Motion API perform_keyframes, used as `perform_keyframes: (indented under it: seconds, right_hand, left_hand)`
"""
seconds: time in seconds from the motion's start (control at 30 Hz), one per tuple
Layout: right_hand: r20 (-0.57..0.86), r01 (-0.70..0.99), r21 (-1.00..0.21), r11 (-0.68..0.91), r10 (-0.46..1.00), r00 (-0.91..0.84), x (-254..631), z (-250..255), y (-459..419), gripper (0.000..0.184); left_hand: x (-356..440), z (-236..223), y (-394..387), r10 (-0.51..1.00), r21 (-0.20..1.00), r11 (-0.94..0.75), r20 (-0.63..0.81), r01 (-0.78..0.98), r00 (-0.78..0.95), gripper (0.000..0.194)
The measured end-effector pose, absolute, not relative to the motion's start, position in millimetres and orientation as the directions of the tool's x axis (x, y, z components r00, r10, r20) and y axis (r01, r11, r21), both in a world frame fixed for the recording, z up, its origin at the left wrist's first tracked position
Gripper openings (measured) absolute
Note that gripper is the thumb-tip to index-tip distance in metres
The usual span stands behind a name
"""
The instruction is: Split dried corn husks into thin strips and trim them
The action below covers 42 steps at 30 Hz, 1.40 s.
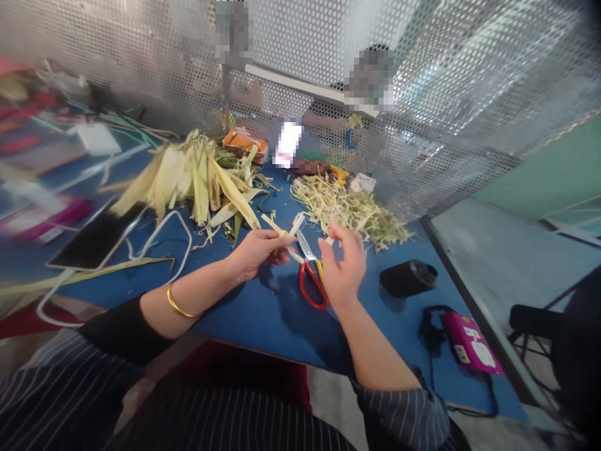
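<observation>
My left hand (257, 252) pinches a pale yellow husk strip (282, 230) above the blue table (263, 313). My right hand (344, 269) is closed round red-and-yellow-handled scissors (310, 280), whose blades point up towards the strip. A gold bangle (177, 305) sits on my left wrist. A heap of whole corn husks (192, 175) lies beyond my left hand. Beyond my right hand is a pile of cut husk shreds (350, 210).
A black cylinder (408, 277) lies right of my right hand, and a magenta box with a black cord (469, 343) sits near the table's right edge. A dark phone with a white cable (96, 238) lies at left. A perforated metal screen (446, 113) stands behind the table; a person sits beyond it.
</observation>
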State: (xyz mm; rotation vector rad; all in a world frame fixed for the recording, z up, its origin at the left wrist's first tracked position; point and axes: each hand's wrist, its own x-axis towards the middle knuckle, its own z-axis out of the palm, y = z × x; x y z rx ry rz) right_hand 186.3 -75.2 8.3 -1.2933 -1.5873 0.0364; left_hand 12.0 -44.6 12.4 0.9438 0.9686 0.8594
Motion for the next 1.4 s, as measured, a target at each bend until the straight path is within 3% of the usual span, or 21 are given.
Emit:
perform_keyframes:
  seconds: [0.07,0.1,0.17,0.23,0.33,0.73,1.0,1.13,1.27,1.4]
  right_hand:
    - [0.779,0.798,-0.231,0.556,0.597,-0.191,182,13,-84,0.023]
    - [0.754,0.783,-0.048,0.62,0.536,-0.379,177,14,-87,0.022]
    - [0.569,0.718,0.222,0.66,0.51,-0.645,166,13,-92,0.026]
    - [0.432,0.666,0.38,0.642,0.513,-0.742,156,9,-92,0.027]
    - [0.394,0.683,0.449,0.576,0.559,-0.73,149,5,-89,0.025]
    - [0.505,0.722,0.412,0.556,0.52,-0.689,155,0,-87,0.024]
    - [0.624,0.703,0.501,0.504,0.352,-0.697,152,-3,-87,0.018]
    - [0.616,0.674,0.456,0.582,0.34,-0.711,149,-2,-92,0.014]
    - [0.63,0.753,0.22,0.621,0.499,-0.595,148,-7,-95,0.01]
    - [0.539,0.814,-0.346,0.467,0.809,-0.235,147,-10,-93,0.007]
  left_hand:
    - [13,11,-43,0.905,0.889,0.375,-0.291,-0.264,0.309,0.031]
    - [13,10,-43,0.904,0.872,0.385,-0.291,-0.302,0.312,0.03]
    - [14,7,-44,0.908,0.852,0.382,-0.275,-0.359,0.315,0.029]
    - [16,4,-45,0.909,0.847,0.381,-0.272,-0.371,0.315,0.028]
    - [16,1,-47,0.917,0.868,0.359,-0.258,-0.343,0.305,0.028]
    - [16,1,-47,0.928,0.916,0.294,-0.205,-0.274,0.311,0.033]
    - [18,1,-47,0.921,0.911,0.333,-0.258,-0.245,0.293,0.031]
    - [16,7,-44,0.917,0.892,0.371,-0.308,-0.259,0.254,0.029]
    - [15,11,-43,0.929,0.899,0.347,-0.29,-0.268,0.229,0.033]
    - [16,8,-42,0.955,0.916,0.277,-0.228,-0.292,0.189,0.033]
